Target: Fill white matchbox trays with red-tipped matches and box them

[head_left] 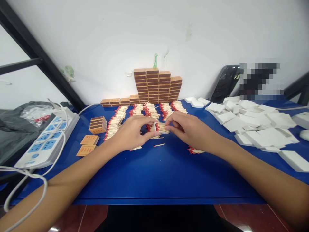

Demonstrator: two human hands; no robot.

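My left hand [132, 132] and my right hand [187, 129] meet over the middle of the blue table [154, 174]. Between their fingertips they pinch a small white matchbox tray [161, 128] filled with red-tipped matches. The left thumb and fingers curl round its left end, and the right fingers press on its right end. Rows of loose matches [149, 111] lie just behind the hands. A single match [159, 145] lies in front of them, and a small bunch of matches [195, 150] shows under my right wrist.
Stacked orange matchboxes [156, 85] stand against the white wall. More orange boxes [98, 125] and flat sleeves [88, 145] lie left. White empty trays [253, 124] pile up right. A power strip [48, 138] with cables sits at the left edge, beside a grey bag [16, 125].
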